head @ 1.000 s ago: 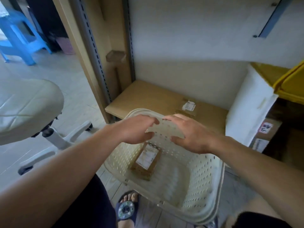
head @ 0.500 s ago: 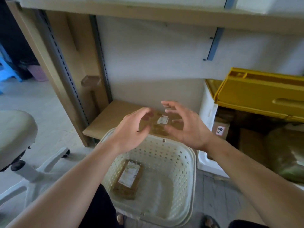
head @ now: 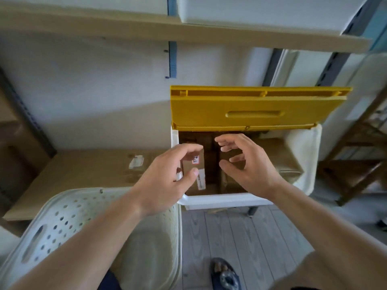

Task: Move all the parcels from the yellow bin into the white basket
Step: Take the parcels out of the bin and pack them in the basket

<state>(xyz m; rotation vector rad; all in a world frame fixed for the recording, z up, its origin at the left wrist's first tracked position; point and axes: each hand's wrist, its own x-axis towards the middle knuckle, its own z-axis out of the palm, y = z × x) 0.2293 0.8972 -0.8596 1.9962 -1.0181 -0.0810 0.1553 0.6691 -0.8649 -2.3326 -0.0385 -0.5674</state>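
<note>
Both hands have moved from over the white perforated plastic basket (head: 62, 222) to the yellow-lidded bin (head: 257, 109).
Left hand (head: 167, 176) grips a small brown cardboard parcel (head: 193, 168); right hand (head: 245, 164) hovers open, so another transfer begins.

Yellow lid (head: 257, 108) is standing raised at upper centre of the frame, walling off the bin (head: 226, 200) from behind and leaving its mouth open only from the front and above. Left hand (head: 167, 176) and right hand (head: 245, 164) are hovering in that mouth, a clear gap lying between them. Brown parcels (head: 278, 155) are crowding the bin. White basket (head: 69, 222) at lower left is sitting open-topped, just beside the bin. Bare floor (head: 240, 237) is lying free at lower centre.
</note>
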